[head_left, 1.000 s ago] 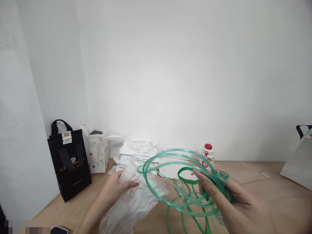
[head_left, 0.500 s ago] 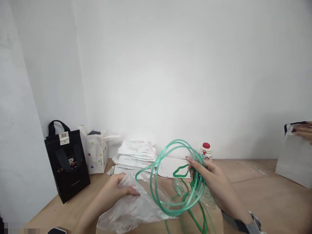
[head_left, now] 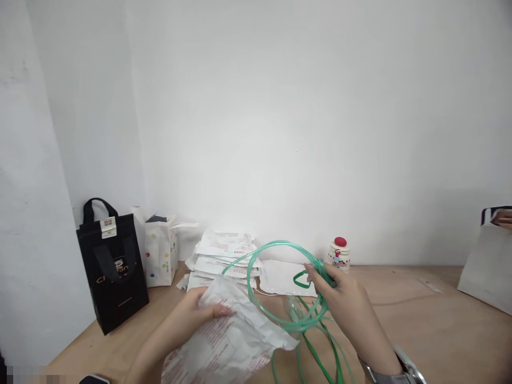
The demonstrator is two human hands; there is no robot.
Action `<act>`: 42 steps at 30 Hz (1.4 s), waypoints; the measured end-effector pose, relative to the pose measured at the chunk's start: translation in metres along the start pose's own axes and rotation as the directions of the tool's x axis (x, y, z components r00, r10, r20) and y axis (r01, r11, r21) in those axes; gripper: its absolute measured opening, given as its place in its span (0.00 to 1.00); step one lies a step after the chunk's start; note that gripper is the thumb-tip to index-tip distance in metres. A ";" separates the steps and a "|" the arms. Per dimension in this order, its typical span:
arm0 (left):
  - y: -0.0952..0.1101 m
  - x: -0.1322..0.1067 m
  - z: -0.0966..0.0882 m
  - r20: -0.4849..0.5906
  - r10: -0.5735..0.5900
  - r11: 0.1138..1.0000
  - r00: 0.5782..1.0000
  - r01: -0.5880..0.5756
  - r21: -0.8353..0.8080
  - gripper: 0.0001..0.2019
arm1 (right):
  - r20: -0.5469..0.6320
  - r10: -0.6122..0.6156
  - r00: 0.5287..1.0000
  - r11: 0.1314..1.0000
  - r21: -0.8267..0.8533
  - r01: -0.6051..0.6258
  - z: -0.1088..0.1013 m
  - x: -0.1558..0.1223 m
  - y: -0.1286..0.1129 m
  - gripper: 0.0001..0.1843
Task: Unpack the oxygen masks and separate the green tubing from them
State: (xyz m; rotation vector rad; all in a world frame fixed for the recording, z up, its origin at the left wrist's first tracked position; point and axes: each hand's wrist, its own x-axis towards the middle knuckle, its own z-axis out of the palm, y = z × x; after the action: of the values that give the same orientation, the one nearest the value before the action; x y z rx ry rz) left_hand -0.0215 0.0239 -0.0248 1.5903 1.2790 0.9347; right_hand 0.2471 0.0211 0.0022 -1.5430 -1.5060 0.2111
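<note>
Green O2 tubing [head_left: 276,243]: coiled, centre of table, in front of paper stack; loop smaller & tighter vs 0.5 s back.
Wood tabletop [head_left: 420,320]: under everything, tube tails trailing across it.
Black bag [head_left: 112,272]: upright, far left, just beside dotted paper bag [head_left: 160,256].
White bag [head_left: 490,274]: far right, co-worker's hand [head_left: 503,217] at rim.
Paper stack [head_left: 224,256]: back, by wall.
Loose packet [head_left: 228,341]: crumpled, now spread flatter.
L hand [head_left: 188,314]: wide grip, holding packet edge.
R hand [head_left: 332,290]: narrow grip, fingers closed on coil.
Clear O2 mask [head_left: 294,306]: hanging below coil, tilted.
Green strap [head_left: 301,278]: small loop beside R fingers.
</note>
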 end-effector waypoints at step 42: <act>0.004 0.009 0.023 0.059 0.184 0.983 0.981 -0.182 -0.039 0.12 | -0.075 -0.143 0.987 0.774 0.613 0.158 0.013 -0.024 -0.031 0.13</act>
State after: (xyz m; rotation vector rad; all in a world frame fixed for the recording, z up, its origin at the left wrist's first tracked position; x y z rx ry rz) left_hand 0.0031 0.0286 -0.0292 1.7187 1.0819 1.0058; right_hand 0.2112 0.0006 0.0051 -0.8853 -1.3459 0.5355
